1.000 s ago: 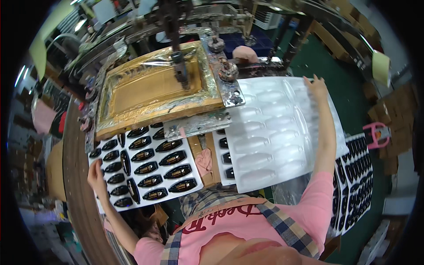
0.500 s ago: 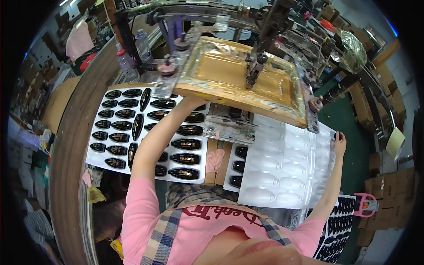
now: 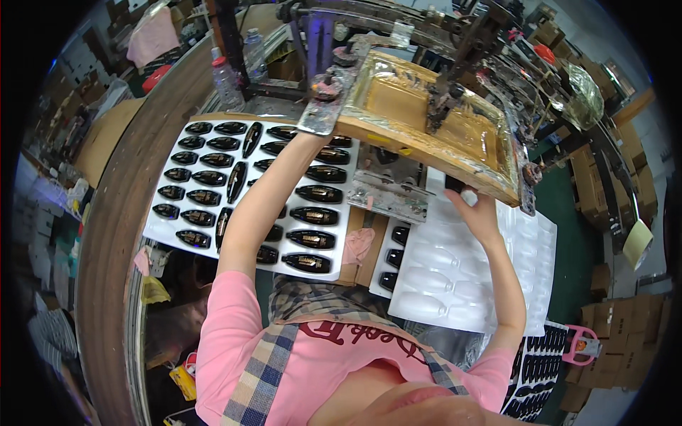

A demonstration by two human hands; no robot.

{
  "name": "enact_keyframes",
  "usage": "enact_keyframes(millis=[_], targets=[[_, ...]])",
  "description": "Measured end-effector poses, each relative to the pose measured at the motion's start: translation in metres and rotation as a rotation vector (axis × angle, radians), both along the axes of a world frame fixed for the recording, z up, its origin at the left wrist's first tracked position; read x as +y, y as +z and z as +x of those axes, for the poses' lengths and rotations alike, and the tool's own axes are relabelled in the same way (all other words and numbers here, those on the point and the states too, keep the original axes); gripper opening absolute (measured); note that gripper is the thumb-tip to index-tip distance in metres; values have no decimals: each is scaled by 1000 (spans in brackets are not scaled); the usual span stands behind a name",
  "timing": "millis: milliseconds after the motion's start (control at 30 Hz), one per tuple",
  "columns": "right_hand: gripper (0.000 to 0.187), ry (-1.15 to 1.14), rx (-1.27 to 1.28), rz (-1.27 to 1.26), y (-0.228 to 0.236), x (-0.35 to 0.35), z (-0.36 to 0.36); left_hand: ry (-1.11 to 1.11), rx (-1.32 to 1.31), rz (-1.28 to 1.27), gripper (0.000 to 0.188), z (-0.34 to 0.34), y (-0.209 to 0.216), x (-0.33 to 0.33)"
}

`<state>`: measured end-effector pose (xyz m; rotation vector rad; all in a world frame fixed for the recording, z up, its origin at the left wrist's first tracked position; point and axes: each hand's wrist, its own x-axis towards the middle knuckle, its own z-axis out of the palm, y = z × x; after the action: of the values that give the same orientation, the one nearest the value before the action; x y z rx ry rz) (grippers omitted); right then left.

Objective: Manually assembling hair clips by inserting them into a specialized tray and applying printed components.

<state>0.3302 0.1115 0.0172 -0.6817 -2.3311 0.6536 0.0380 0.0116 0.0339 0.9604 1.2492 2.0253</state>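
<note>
My right hand [image 3: 482, 214] is under the right part of a wood-edged printing screen [image 3: 426, 153], beside the metal printing bed [image 3: 387, 192]. It seems closed on a dark, bottle-shaped piece [image 3: 453, 184], mostly hidden by the screen and my fingers. My left forearm reaches over a white tray [image 3: 160, 231] of glossy black bottle-shaped pieces [image 3: 312, 239], several with gold print. My left hand [image 3: 316, 140] is at the screen's left corner, its fingers hidden. Below my right hand lies a translucent white tray [image 3: 426, 312] with bottle-shaped hollows.
A pink cloth [image 3: 359, 246] lies on cardboard between the trays. More black pieces [image 3: 393, 258] show at the translucent tray's left edge. Bottles [image 3: 226, 82] stand at the back left. A pink-handled item [image 3: 584, 346] and stacked cartons [image 3: 625, 326] are at right.
My right hand has moved left and inward from the translucent tray's far right edge to beneath the screen. My left hand stays by the screen. The whole view has shifted slightly.
</note>
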Motion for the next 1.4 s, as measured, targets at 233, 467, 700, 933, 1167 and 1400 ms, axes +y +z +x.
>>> enact_keyframes(millis=[233, 467, 700, 933, 1167, 1400], targets=[[43, 119, -91, -42, -1, -27, -77, 301, 106, -85, 23, -91, -55, -155], [54, 99, -110, -149, 0, -41, -62, 966, 173, -206, 17, -171, -111, -358], [46, 55, 4, 13, 18, -97, -9, 1100, 83, -394, 17, -195, -187, -431], [47, 232, 68, -423, 0, -191, 22, 1051, 174, -635, 17, -206, -208, -451], [41, 394, 42, -1513, -102, -255, -12, 1038, 45, -634, 23, -206, -209, -444], [44, 70, 321, -1360, -130, -255, -21, 869, -337, -373, 41, -179, -207, -443]])
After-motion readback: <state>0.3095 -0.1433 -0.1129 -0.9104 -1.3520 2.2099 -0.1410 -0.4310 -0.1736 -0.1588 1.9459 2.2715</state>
